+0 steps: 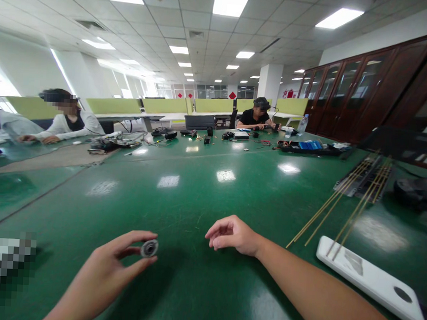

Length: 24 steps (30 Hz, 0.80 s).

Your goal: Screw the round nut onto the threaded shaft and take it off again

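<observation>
Between the thumb and fingers of my left hand [117, 265] is a small round grey part [149, 248] with a dark centre, its circular face turned toward the camera. My left hand is above the green table [197, 197] at lower left of centre. To its right, my right hand [233, 235] hovers over the table with fingers loosely curled and the thumb a little apart from them. I see nothing in it. A gap separates the two hands.
Thin brass-coloured rods [325, 209] and a long white object [372, 280] lie at the right. Electronic parts and a black tray [309, 148] line the far side. Two people sit across the table, one at left, one beyond the centre. A pixelated object is at lower left.
</observation>
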Each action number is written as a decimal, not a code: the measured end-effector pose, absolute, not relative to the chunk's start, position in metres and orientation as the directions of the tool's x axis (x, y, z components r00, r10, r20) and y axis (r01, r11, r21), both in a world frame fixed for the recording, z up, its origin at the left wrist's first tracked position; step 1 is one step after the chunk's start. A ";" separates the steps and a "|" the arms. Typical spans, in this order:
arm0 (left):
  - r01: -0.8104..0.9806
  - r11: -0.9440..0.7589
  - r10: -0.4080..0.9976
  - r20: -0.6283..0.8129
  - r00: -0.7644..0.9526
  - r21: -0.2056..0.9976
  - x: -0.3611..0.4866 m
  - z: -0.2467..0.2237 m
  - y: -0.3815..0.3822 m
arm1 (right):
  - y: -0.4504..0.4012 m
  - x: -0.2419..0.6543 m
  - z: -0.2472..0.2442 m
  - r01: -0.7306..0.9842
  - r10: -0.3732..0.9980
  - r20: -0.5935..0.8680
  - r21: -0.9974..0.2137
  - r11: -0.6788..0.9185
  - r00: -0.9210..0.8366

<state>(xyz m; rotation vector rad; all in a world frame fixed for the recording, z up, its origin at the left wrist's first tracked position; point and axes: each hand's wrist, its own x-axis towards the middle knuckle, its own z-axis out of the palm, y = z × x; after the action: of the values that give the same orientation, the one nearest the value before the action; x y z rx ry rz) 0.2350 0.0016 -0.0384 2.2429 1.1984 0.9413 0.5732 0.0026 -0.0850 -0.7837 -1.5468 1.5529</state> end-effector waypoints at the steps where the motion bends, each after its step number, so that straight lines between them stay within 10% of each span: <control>1: 0.524 -0.535 0.834 0.314 0.455 0.663 0.252 -0.039 0.010 | 0.004 0.573 -0.085 -0.106 0.880 0.132 -0.990 0.094 -0.457; 14: 0.446 -0.635 0.759 0.404 0.510 0.631 0.317 -0.086 0.031 | -0.005 0.562 -0.082 0.443 0.886 0.304 -0.780 0.442 -0.350; 24: 0.342 -0.716 0.667 0.450 0.594 0.609 0.321 -0.086 0.030 | -0.007 0.556 -0.075 0.509 0.853 0.368 -0.688 0.517 -0.369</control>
<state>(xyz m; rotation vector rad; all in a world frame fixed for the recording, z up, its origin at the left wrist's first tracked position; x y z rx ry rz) 0.3214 0.0298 -0.0858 2.3591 0.8027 0.9379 0.5561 -0.0067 -0.0754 -1.1072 -2.0410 0.6139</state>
